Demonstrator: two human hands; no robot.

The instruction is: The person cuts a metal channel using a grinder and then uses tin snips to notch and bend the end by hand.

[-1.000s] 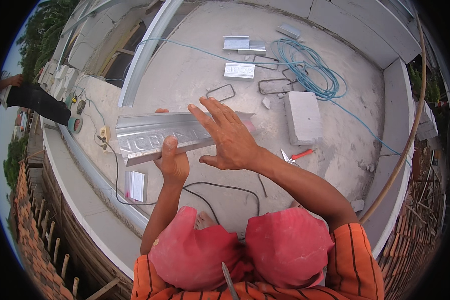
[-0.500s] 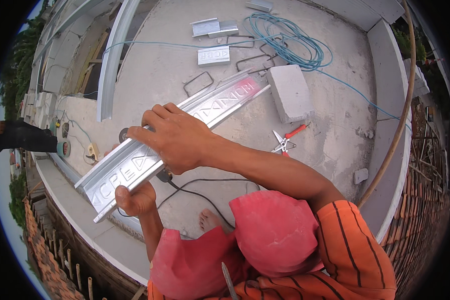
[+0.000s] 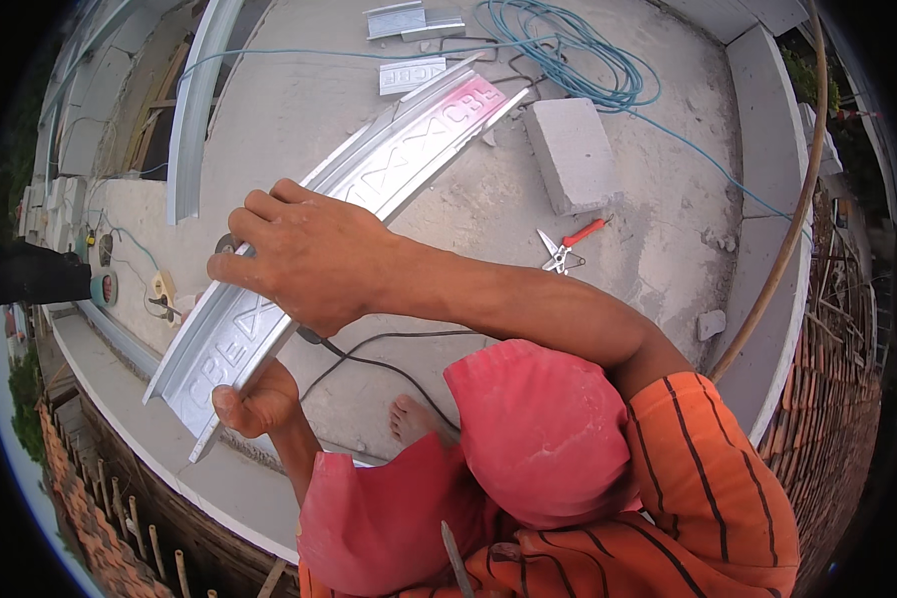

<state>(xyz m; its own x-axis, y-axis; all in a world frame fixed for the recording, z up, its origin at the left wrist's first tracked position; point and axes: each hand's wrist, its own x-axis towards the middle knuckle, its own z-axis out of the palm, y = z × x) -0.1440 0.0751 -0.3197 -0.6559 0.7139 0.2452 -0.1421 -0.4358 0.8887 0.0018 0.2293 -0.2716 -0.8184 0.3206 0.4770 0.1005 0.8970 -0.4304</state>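
A long silvery metal channel [image 3: 389, 159] with raised lettering slants from lower left to upper right above a concrete roof slab. My left hand [image 3: 254, 401] grips its near end from below. My right hand [image 3: 304, 254] is clamped over the top of the channel a little farther along. A black cable [image 3: 389, 364] runs under the channel across the slab. My bare foot [image 3: 414, 419] shows beside my red-clad knees.
A grey concrete block [image 3: 571, 154], red-handled snips [image 3: 566, 244], a coil of blue cable [image 3: 568, 60] and short channel offcuts [image 3: 409, 20] lie on the slab. Another long channel [image 3: 199, 110] lies at left. A raised ledge [image 3: 767, 199] borders the right; a drop lies beyond the near edge [image 3: 149, 439].
The channel swung from nearly level to a steep diagonal pointing away. My right hand slid down along it toward the near end; the view shifted closer.
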